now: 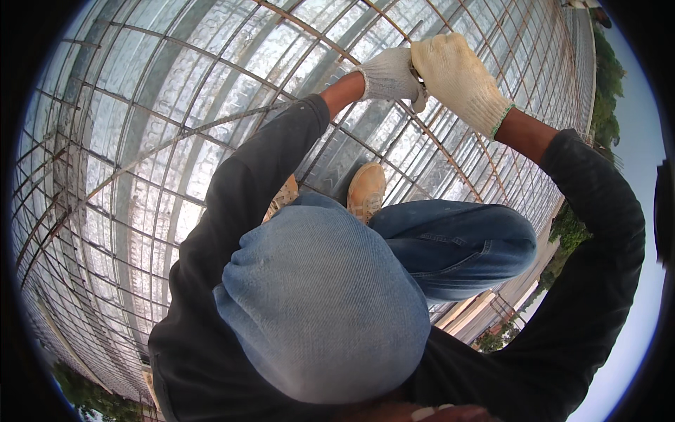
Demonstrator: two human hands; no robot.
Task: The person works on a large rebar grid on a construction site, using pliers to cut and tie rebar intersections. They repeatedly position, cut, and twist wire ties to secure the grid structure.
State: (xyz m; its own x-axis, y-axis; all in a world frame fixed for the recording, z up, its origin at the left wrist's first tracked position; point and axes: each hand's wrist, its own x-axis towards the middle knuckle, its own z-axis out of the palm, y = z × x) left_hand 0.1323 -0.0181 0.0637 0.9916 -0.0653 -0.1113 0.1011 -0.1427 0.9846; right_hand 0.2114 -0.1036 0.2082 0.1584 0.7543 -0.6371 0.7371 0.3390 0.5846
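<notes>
Observed from above: a person crouches on a grid of rusty steel reinforcing bars (211, 133) laid over ribbed, shiny corrugated metal decking (133, 105), which fills the upper and left parts of the frame. Both arms, in dark sleeves, reach to the upper centre. The left hand (389, 74), in a white knitted work glove, and the right hand (460, 77), in a cream knitted glove with a green cuff edge, are pressed together and closed over a bar crossing (420, 86) at that spot. A small dark item shows between the gloves; whether it is a tool or tie wire cannot be told. Blue denim knees (330, 309) occupy the centre and lower frame, with tan work shoes (366, 190) set on the bars just below the hands. Judgement: a tie at this crossing appears in hand; the next move would call for a firm twist with both hands kept close.
</notes>
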